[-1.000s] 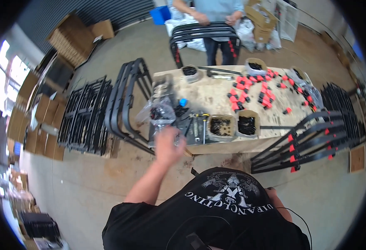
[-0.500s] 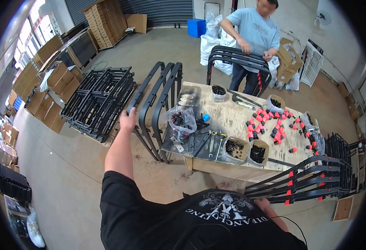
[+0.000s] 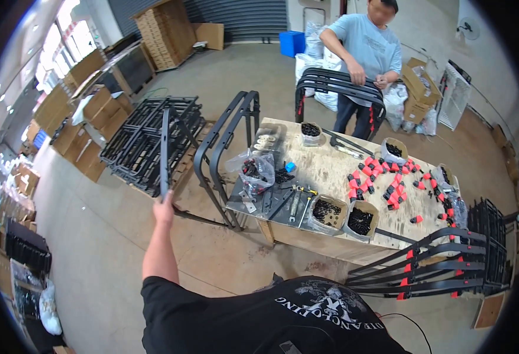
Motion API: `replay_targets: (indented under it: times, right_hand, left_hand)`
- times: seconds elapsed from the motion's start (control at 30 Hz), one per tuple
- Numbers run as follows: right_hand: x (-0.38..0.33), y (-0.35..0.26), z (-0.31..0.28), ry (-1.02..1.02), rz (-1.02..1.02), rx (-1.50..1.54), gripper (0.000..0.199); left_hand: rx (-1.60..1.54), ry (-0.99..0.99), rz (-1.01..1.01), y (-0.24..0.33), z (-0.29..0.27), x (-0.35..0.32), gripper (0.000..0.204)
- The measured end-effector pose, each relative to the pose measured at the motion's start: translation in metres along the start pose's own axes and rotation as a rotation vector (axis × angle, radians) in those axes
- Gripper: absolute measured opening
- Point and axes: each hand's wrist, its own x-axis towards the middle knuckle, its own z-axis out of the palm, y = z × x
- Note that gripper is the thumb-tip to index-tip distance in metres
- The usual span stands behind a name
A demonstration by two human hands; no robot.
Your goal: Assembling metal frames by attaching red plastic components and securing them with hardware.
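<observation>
My left hand (image 3: 163, 207) is closed around a black bent metal frame (image 3: 165, 150), tilted away from the table at its left end. Its bar rises above my fist, and another part reaches down toward the floor by the table. Two similar black frames (image 3: 217, 150) stand upright against the table's left end, to the right of my hand. Beyond my hand lies a stack of flat black metal frames (image 3: 147, 141) on a wooden pallet. My right hand is hidden behind my body in the black shirt (image 3: 271, 318).
The wooden table (image 3: 324, 165) holds red-and-black plastic pieces (image 3: 395, 192), boxes of small black parts (image 3: 361, 222), tools and a clear bag (image 3: 258, 171). Black frames with red pieces (image 3: 431, 259) lean at the near right. Across the table a co-worker (image 3: 363, 53) handles another black frame (image 3: 339, 82).
My left hand has pulled one frame away from the other two, to the left and tilted it. My right hand, seen near the right-hand frames before, has gone out of sight.
</observation>
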Motion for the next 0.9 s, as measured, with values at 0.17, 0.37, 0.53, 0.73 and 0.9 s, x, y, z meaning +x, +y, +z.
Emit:
replay_targets:
  times: [0.17, 0.37, 0.53, 0.73, 0.9]
  right_hand:
    - [0.079, 0.105, 0.004, -0.092, -0.201, -0.118, 0.037]
    - [0.006, -0.051, -0.099, -0.113, -0.421, 0.104, 0.029]
    - [0.003, -0.192, -0.102, -0.282, -0.637, 0.179, 0.031]
    - [-0.128, -0.369, -0.086, -0.239, -1.323, 0.052, 0.051]
    - [-0.158, -0.379, -0.081, -0.038, -1.220, -0.522, 0.055]
  left_hand:
    - [-0.370, -0.145, -0.349, -0.009, 0.043, -0.191, 0.035]
    - [-0.433, 0.024, -0.340, 0.012, 0.136, -0.375, 0.034]
    - [-0.302, -0.155, -0.417, 0.071, 0.168, -0.470, 0.033]
    - [0.070, -0.626, 0.009, 0.092, 0.154, -0.529, 0.034]
    - [0.562, -1.031, -0.028, 0.125, 0.033, -0.505, 0.043]
